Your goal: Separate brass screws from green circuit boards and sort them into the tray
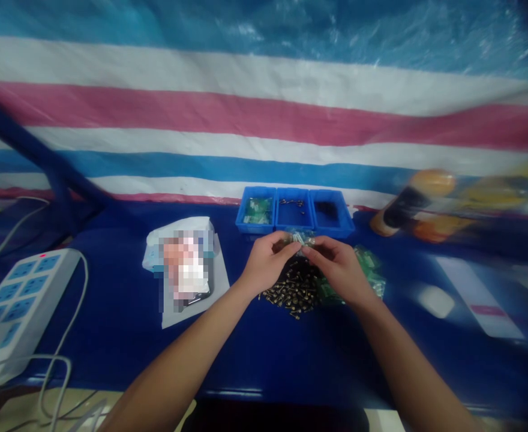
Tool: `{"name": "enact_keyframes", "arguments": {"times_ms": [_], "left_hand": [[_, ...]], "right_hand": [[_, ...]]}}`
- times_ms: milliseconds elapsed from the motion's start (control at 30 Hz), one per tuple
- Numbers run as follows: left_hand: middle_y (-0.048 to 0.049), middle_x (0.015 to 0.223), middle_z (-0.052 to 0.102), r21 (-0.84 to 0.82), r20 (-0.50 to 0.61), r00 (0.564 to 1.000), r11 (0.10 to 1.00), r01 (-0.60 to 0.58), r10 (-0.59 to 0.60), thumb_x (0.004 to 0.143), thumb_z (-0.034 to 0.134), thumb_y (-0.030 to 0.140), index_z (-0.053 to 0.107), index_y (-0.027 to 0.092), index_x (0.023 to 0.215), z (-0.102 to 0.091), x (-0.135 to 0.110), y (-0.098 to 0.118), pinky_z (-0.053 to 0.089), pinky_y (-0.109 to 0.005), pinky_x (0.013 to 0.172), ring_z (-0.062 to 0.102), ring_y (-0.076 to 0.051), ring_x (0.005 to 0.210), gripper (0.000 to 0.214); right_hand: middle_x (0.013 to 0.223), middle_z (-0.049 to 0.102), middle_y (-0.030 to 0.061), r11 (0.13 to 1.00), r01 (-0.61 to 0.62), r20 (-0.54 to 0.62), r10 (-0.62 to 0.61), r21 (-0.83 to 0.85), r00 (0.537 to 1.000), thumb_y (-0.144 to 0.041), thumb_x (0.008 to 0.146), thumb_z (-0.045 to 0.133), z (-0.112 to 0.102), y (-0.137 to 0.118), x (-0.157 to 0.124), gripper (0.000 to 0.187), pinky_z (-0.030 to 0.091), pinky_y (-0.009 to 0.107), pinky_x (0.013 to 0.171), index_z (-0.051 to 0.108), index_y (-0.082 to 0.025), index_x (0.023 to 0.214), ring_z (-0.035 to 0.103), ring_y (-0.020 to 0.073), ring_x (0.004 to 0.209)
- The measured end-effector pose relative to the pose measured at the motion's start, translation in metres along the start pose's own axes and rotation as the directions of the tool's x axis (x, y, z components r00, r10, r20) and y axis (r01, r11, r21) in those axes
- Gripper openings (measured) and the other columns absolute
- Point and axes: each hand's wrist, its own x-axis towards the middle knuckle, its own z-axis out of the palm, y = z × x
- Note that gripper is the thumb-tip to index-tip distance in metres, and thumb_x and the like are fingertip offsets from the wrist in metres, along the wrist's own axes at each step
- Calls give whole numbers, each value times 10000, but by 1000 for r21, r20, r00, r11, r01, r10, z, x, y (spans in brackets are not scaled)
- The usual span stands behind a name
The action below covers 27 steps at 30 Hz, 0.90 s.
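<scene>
The left hand [268, 262] and right hand [339, 270] pinch a small clear plastic bag [297, 238] between their fingers, above a heap of small screws [294, 289] on the table [111, 336], just near of a blue three-compartment bin [294, 210].

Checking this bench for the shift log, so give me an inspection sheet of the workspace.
Surface: dark blue bench covering.
Job's things: small clear packet pinched between both hands; loose brass-coloured metal parts below it; green boards in clear bags at right; blue three-compartment tray behind, holding green boards, small metal parts and dark parts.
Clutter: pixelated item on a white sheet; blurred orange-and-black bottle; white paper strip.
Grippers: left hand and right hand both holding the packet.
Cables: white power strip with white cable.
Surroundings: blue, white and pink striped tarpaulin.
</scene>
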Motion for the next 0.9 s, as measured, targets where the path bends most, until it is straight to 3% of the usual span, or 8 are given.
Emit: {"name": "enact_keyframes", "arguments": {"times_ms": [433,733,900], "left_hand": [[-67,944,719,0,101,995,1000,18,-18,848,683,370,690,159,1019,-2,-1,3,480,-317,784,648,-197,851,273],[-57,902,708,-22,97,995,999,24,-22,843,688,386,691,147,962,-2,-1,1,463,-302,751,633,-187,817,267],[-16,780,656,-40,96,995,998,41,-37,864,662,402,681,154,882,0,-2,4,406,-264,656,575,-152,717,249]], "right_hand": [[848,683,30,1000,-13,-21,13,-4,1000,-442,822,695,-1,4,1,282,454,288,706,692,-179,924,576,160,733],[866,660,20,999,-23,21,22,37,1000,-423,852,668,-1,8,2,249,445,282,736,666,-189,935,565,153,761],[705,542,-21,1000,-17,11,17,17,1000,-469,860,648,1,5,1,280,400,259,650,601,-196,815,488,137,668]]}}
